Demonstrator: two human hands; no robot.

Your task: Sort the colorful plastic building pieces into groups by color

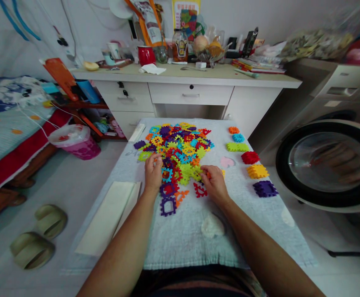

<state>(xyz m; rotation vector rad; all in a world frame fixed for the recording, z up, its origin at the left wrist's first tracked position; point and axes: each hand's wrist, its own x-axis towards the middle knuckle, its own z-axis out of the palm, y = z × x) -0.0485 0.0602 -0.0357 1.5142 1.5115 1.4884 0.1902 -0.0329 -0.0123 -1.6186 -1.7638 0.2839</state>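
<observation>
A heap of small plastic interlocking tiles (178, 144) in many colours lies on a pale blue cloth (182, 231) over a low table. My left hand (153, 172) rests at the near left edge of the heap, fingers curled on the tiles. My right hand (214, 181) is at the near right edge, fingers closed on an orange piece. To the right, sorted stacks stand in a row: orange (234, 130), blue (238, 137), green (237, 147), red (250, 157), yellow (257, 171), purple (265, 188). Loose purple, orange and red tiles (168, 205) lie between my hands.
A white desk (186, 88) crowded with a red mug, jars and fruit stands beyond the table. A washing machine door (330, 163) is at the right. A pink bin (74, 142), a bed and green slippers (39, 235) are at the left. A cream flat box (108, 216) lies on the cloth's left.
</observation>
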